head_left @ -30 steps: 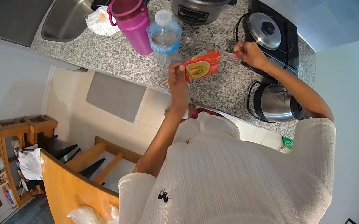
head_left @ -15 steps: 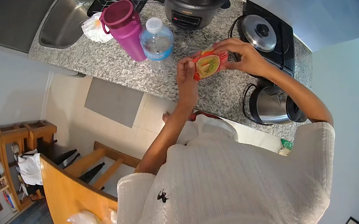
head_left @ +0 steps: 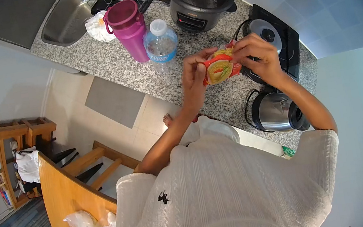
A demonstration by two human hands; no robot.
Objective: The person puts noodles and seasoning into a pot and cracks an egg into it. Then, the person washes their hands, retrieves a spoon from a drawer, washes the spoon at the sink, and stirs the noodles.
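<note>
The left hand (head_left: 194,79) is gripping one end of a red packet (head_left: 220,70) and the right hand (head_left: 261,58) is pinching the other, both holding it above the table (head_left: 226,102). A kettle (head_left: 274,111) is standing near the table's front right corner, a bottle (head_left: 161,46) near the left hand.

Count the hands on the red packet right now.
2. The left hand holds the left end of the red packet, and the right hand has its fingers at the upper right end. No other hands show.
</note>
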